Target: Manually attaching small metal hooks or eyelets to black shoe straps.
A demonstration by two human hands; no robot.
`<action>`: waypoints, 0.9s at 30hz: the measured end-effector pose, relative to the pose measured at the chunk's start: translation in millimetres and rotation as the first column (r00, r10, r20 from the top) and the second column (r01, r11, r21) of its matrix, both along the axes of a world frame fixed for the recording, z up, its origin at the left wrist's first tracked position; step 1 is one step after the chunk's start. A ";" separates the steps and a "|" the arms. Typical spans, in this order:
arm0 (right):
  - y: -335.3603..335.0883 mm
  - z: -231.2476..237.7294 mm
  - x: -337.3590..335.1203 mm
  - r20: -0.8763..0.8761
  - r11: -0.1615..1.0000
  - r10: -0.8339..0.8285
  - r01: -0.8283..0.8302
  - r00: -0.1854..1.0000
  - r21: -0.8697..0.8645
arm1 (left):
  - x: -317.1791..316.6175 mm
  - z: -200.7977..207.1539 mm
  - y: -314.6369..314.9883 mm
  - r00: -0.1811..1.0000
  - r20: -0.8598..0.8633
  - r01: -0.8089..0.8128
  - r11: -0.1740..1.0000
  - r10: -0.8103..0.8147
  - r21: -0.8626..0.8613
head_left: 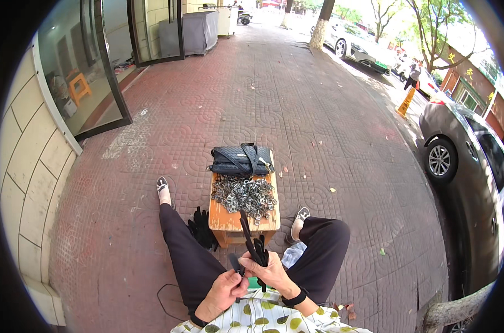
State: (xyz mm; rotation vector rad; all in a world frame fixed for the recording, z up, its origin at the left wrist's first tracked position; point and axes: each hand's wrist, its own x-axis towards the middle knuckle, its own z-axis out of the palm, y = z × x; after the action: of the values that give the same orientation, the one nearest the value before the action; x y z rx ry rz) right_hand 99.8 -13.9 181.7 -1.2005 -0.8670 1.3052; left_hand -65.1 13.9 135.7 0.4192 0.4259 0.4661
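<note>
My right hand (269, 271) is closed around a bundle of black straps (257, 250) above my lap; one end sticks up toward the stool. Close beside it, my left hand (225, 293) pinches the dark end of a strap (236, 263), with the fingers of both hands almost meeting. Whether a small metal piece sits between the fingertips is too small to tell. Ahead stands a worn wooden stool (221, 220), bearing a heap of silvery metal buckles (245, 194). Behind the heap, a black woven-pattern handbag (238, 159) lies on the stool's far end.
More black straps (202, 228) hang or lie left of the stool, by my left leg. A pale plastic bag (293, 254) is near my right leg. Glass doors (85, 61) stand at the left; a grey car (465, 150) is parked on the right, near a yellow sign (405, 103).
</note>
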 end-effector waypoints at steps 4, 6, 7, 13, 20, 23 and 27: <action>-5.8 17.1 -5.3 -0.273 0.998 -0.005 -0.013 0.962 -0.064 | 5.1 16.7 -8.8 0.896 -0.339 -0.002 0.767 0.286 0.642; -6.5 6.1 -10.3 -0.276 0.998 -0.027 0.012 0.961 -0.054 | 2.4 16.5 -14.3 0.854 -0.350 -0.105 0.786 0.385 0.609; -4.0 8.6 -7.8 -0.184 0.999 -0.002 -0.008 0.983 -0.052 | 4.3 17.5 -13.0 0.817 -0.380 -0.100 0.756 0.433 0.647; 0.1 -5.5 -10.5 -0.183 0.986 -0.070 0.040 0.981 -0.163 | 17.3 18.0 -11.8 0.739 -0.406 -0.142 0.714 0.537 0.685; 12.3 1.5 -9.7 -0.169 0.976 0.046 -0.080 0.985 -0.204 | 20.5 13.0 -10.7 0.688 -0.332 -0.261 0.647 0.645 0.716; 9.9 2.0 -10.8 -0.158 0.977 0.060 -0.090 0.986 -0.194 | 17.1 13.2 -10.2 0.654 -0.367 -0.224 0.633 0.661 0.741; 7.7 5.2 -4.5 -0.005 0.957 0.165 -0.162 0.986 -0.240 | 17.3 14.4 -17.6 0.628 -0.390 -0.148 0.595 0.674 0.790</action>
State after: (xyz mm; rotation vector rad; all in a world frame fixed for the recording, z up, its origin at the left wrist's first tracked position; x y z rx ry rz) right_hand 95.3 -6.2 186.9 -1.3496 -0.8508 1.5721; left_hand -47.8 -3.7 150.1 1.2828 1.0944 1.0030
